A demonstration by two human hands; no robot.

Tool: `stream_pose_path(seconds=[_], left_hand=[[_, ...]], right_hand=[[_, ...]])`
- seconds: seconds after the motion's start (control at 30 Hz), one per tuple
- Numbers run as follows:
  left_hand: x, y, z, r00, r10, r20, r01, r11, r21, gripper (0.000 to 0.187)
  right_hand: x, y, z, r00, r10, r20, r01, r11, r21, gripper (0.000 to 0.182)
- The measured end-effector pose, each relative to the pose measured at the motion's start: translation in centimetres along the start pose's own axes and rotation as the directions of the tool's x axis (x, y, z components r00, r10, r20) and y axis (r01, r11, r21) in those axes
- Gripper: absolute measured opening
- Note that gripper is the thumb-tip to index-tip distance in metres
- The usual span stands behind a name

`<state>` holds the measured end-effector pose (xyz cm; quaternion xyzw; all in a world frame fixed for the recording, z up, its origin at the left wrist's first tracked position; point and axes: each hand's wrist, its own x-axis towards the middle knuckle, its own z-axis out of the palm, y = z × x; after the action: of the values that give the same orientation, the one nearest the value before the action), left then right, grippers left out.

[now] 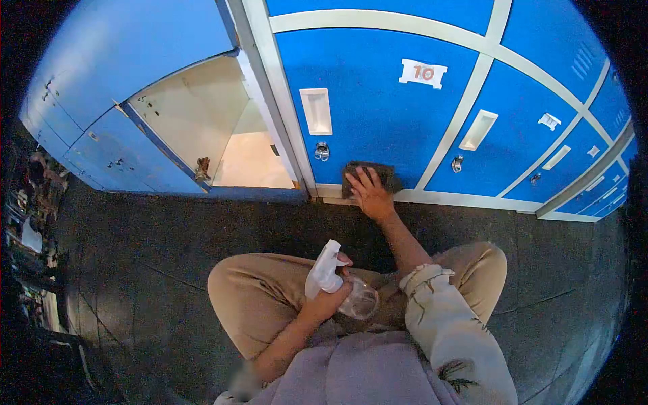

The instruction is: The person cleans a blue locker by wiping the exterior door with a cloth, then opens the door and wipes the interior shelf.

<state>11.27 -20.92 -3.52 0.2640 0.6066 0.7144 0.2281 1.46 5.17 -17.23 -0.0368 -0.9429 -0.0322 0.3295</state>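
Note:
My left hand [327, 302] is wrapped round a clear spray bottle [361, 302] with a white trigger head, held above my lap. My right hand [371, 194] reaches forward and presses a dark cloth [386, 178] against the bottom of a blue locker door [378, 101]. Its fingers lie spread over the cloth, which covers part of the door's lower edge. Left of the cloth, a metal lock [322, 151] sits beneath a white recessed handle [316, 112]. A white label [423, 73] marked 10 is on the same door.
To the left, a locker compartment [253, 158] stands open, its door [185, 101] swung outward. More closed blue lockers [503, 145] continue to the right. My crossed legs [260, 290] rest on the dark floor [155, 263]. Blurred clutter [30, 233] lies at the far left.

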Motion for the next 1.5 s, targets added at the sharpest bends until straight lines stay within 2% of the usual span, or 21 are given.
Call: stream_pose_path(seconds=[0.07,0.13,0.27,0.3,0.4,0.47,0.5,0.53,0.63,0.7,0.8,0.83,0.93,1.1,1.13,1.2,1.3,1.33,1.37,1.4,1.5], left_hand=[[0.1,0.6,0.2,0.999,0.036,-0.012,-0.035,0.994,0.1,0.039],[0.1,0.3,0.3,1.0,0.019,-0.016,-0.017,0.993,0.116,0.039],[-0.1,0.0,0.4,0.996,-0.058,-0.062,0.06,0.997,0.039,0.04],[0.0,0.3,0.5,0.995,-0.06,-0.084,0.062,0.998,0.032,0.041],[0.7,-0.8,0.1,0.997,0.073,-0.02,-0.068,0.977,0.204,0.04],[0.5,0.1,0.2,0.988,-0.149,-0.04,0.154,0.964,0.216,0.039],[0.4,0.2,0.2,0.984,-0.174,-0.042,0.179,0.962,0.207,0.039],[0.4,0.4,0.1,0.979,-0.199,-0.043,0.204,0.959,0.198,0.038],[0.3,-0.2,0.1,0.997,-0.065,-0.04,0.071,0.985,0.158,0.036],[0.5,-0.6,0.2,0.998,-0.022,-0.064,0.033,0.984,0.177,0.036],[0.3,-0.4,0.3,0.997,-0.046,-0.069,0.049,0.998,0.045,0.036],[0.3,-0.6,0.2,0.997,-0.039,-0.071,0.044,0.997,0.071,0.036],[0.3,-1.2,-0.1,0.998,-0.023,-0.065,0.03,0.994,0.108,0.036],[0.5,-0.4,0.1,0.997,0.069,-0.045,-0.066,0.995,0.073,0.037],[0.4,-0.7,0.0,0.998,0.041,-0.046,-0.039,0.998,0.049,0.037],[0.2,-1.4,0.0,0.999,-0.022,-0.049,0.022,1.0,-0.001,0.037],[0.4,-1.6,-0.3,0.998,-0.032,-0.051,0.034,0.998,0.046,0.037],[0.5,-1.1,0.0,0.996,0.024,-0.084,-0.015,0.993,0.113,0.038],[0.6,-0.1,0.4,0.99,0.083,-0.112,-0.062,0.982,0.18,0.039],[0.7,0.3,0.8,0.98,0.143,-0.135,-0.106,0.963,0.246,0.039],[0.4,-0.6,0.7,0.987,-0.073,-0.145,0.097,0.982,0.165,0.04]], right_hand=[[4.4,-0.8,-4.2,0.998,0.057,0.001,-0.056,0.985,0.161,0.048],[9.4,-2.1,-9.2,0.986,0.111,-0.122,-0.116,0.993,-0.033,0.05],[17.8,-1.7,-17.6,0.882,-0.014,-0.471,-0.03,0.996,-0.087,0.053],[19.3,-1.6,-19.3,0.849,-0.048,-0.526,-0.014,0.993,-0.113,0.054],[20.4,-0.9,-20.2,0.827,-0.11,-0.552,0.029,0.988,-0.153,0.056],[19.9,-0.4,-19.0,0.83,-0.114,-0.545,0.045,0.989,-0.138,0.057],[19.3,-0.3,-18.0,0.839,-0.101,-0.536,0.047,0.992,-0.113,0.057],[18.3,-0.5,-17.1,0.869,-0.065,-0.491,0.036,0.997,-0.068,0.056],[14.0,-0.4,-12.5,0.909,-0.134,-0.394,0.056,0.978,-0.203,0.056],[9.7,-0.1,-8.2,0.942,-0.141,-0.303,0.088,0.979,-0.184,0.054],[2.1,0.7,-1.6,0.991,-0.133,-0.03,0.13,0.988,-0.08,0.058],[0.4,0.9,-0.8,0.99,-0.14,0.034,0.141,0.989,-0.051,0.058],[-0.7,0.8,-2.9,0.949,-0.069,0.309,0.069,0.998,0.01,0.058],[1.8,0.7,-3.9,0.992,-0.096,0.087,0.094,0.995,0.023,0.056],[3.6,0.4,-5.0,0.995,-0.083,0.054,0.081,0.996,0.039,0.055],[8.6,-0.6,-9.2,0.989,0.028,-0.144,-0.03,0.999,-0.011,0.054],[15.2,-0.4,-16.5,0.898,0.084,-0.432,-0.14,0.985,-0.1,0.056],[16.7,0.2,-17.9,0.857,0.074,-0.511,-0.18,0.97,-0.161,0.057],[18.0,1.1,-18.6,0.813,0.05,-0.58,-0.125,0.988,-0.09,0.058],[18.7,1.6,-19.5,0.802,0.035,-0.597,-0.133,0.984,-0.121,0.057],[18.1,2.4,-19.0,0.802,0.01,-0.597,-0.136,0.977,-0.167,0.056]])
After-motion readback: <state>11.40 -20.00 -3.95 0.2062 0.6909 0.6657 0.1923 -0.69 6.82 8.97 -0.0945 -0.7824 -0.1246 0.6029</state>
